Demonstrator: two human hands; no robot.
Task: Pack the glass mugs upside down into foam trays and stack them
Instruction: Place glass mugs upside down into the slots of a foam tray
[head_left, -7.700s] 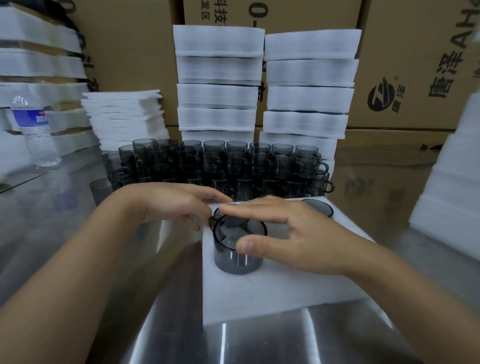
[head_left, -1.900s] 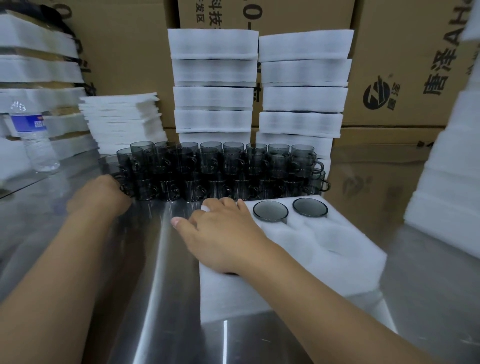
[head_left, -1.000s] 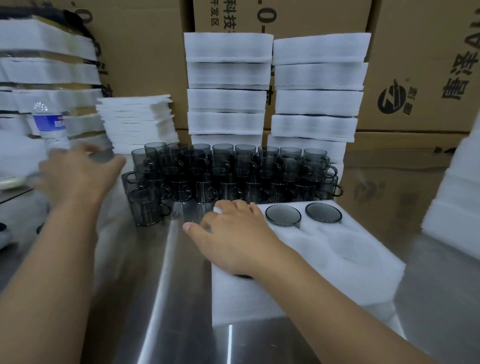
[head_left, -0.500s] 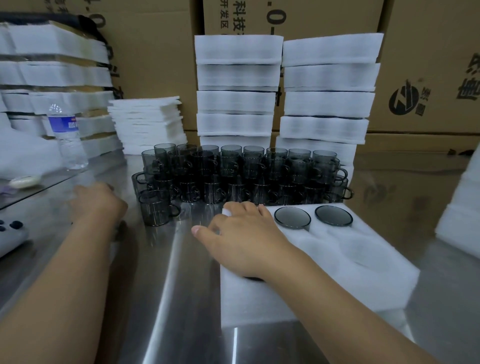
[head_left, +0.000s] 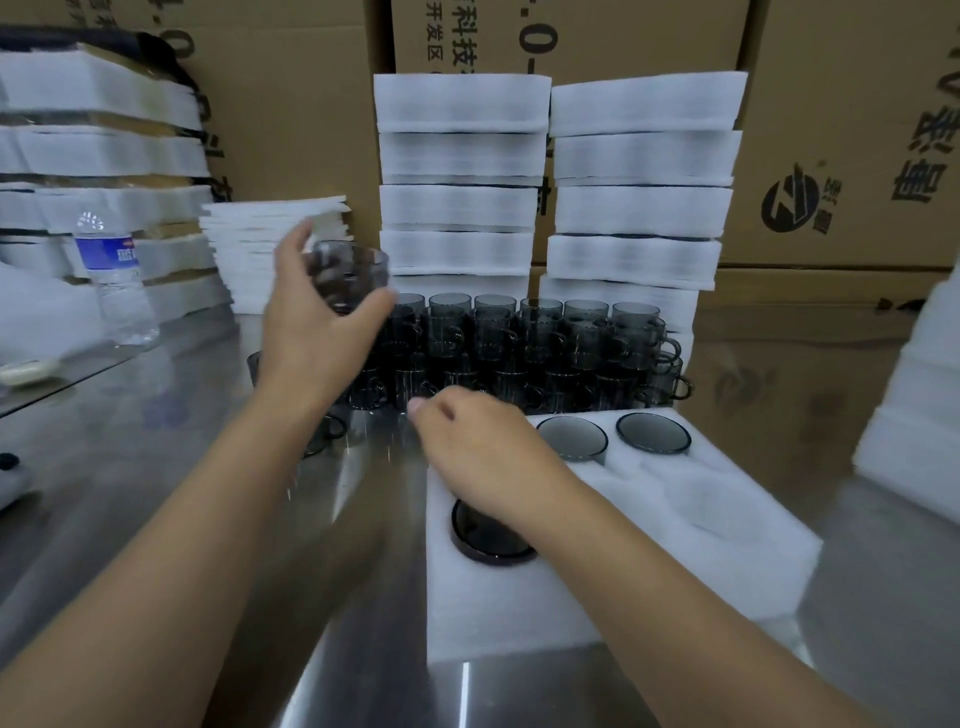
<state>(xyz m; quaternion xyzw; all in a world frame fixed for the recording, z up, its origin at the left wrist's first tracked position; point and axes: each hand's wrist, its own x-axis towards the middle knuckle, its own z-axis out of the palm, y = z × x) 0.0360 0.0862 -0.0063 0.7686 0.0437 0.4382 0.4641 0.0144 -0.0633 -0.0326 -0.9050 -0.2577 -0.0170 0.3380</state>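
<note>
On the steel bench (head_left: 156, 441), in the head view, a white foam tray (head_left: 519, 623) lies with its near edge close to the bench's front edge and its left edge alongside the right forearm. Two glass mugs sit upside down in the tray's back row, the left one (head_left: 571, 439) and the right one (head_left: 653, 432) just beside each other. A third upturned mug (head_left: 488, 535) sits in the front left pocket, partly under the right wrist. An open pocket (head_left: 717, 499) shows toward the tray's right edge.

The right hand (head_left: 478, 452) rests on the tray's back left corner. Its fingers are loosely bent and grasp nothing that shows. The left hand (head_left: 317, 332) is raised above the bench and grips a lifted mug (head_left: 348, 278) between thumb and fingers. It is blurred, so I cannot tell which way up it is.

Behind the tray, a crowd of upright mugs (head_left: 519, 348) stands packed handle to handle, its front row near the tray's back edge. One lone mug (head_left: 322, 431) stands beside the left forearm. A stretch of bench runs from that forearm out to a water bottle (head_left: 117, 280) at far left. A narrower strip lies between the tray's right edge and a foam stack (head_left: 914, 405). Two tall piles of foam trays (head_left: 462, 182) back the mugs, with cardboard boxes (head_left: 831, 156) behind.
</note>
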